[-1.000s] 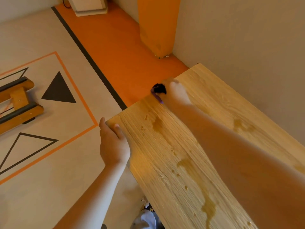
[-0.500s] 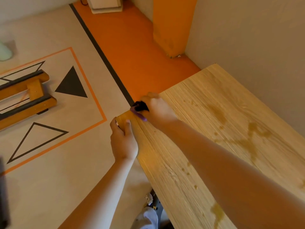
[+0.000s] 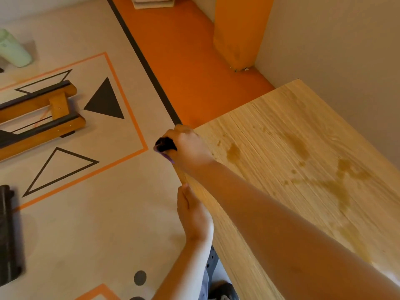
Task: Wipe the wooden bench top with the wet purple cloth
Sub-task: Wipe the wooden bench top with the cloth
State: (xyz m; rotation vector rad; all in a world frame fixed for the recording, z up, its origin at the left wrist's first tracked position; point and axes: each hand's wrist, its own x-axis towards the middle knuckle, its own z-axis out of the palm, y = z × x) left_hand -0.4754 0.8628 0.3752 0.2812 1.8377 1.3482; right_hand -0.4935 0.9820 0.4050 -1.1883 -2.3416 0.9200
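The wooden bench top [image 3: 281, 161] fills the right half of the view, with wet streaks and drops across its grain. My right hand [image 3: 188, 148] sits at the bench's near-left corner, fingers closed around the bunched purple cloth [image 3: 164, 146], which looks dark and sticks out past the edge over the floor. My left hand [image 3: 194, 215] grips the bench's left edge just below, thumb on top. My right forearm crosses the bench top diagonally and hides part of it.
A beige wall [image 3: 335, 50] borders the bench's far side, with an orange pillar [image 3: 240, 31]. On the floor to the left lie a wooden frame [image 3: 41, 118], a pale green object [image 3: 13, 50] and a black object [image 3: 8, 234]. A shoe [image 3: 223, 289] shows below.
My right hand has swept the cloth along the bench's end edge to the left corner and slightly past it. My left hand has slid back along the side edge. The view shifted.
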